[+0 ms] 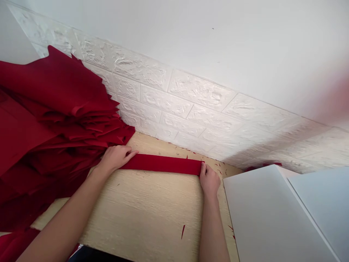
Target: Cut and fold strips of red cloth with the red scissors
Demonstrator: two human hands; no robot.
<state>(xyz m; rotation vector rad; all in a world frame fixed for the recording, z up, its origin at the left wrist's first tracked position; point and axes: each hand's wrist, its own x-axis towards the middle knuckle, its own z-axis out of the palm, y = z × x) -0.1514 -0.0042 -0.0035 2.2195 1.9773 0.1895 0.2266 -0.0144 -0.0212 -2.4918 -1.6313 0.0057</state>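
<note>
A long, flat strip of red cloth [163,163] lies across the wooden tabletop [147,207]. At its left end, my left hand [117,157] has its fingers closed on the strip, thumb along the top edge. My right hand [209,179] grips the opposite end, its thumb over the corner and the fingers curled. Between the two hands the strip is stretched straight. Beside my left hand rises a large heap of red cloth [73,98] with jagged edges.
Behind the table runs a white brick-patterned wall [188,98]. To the right stands a white box-like cabinet [259,211]. Thin red scraps [183,231] are scattered over the wood and along the wall. A blurred red shape [335,94] crosses the right edge.
</note>
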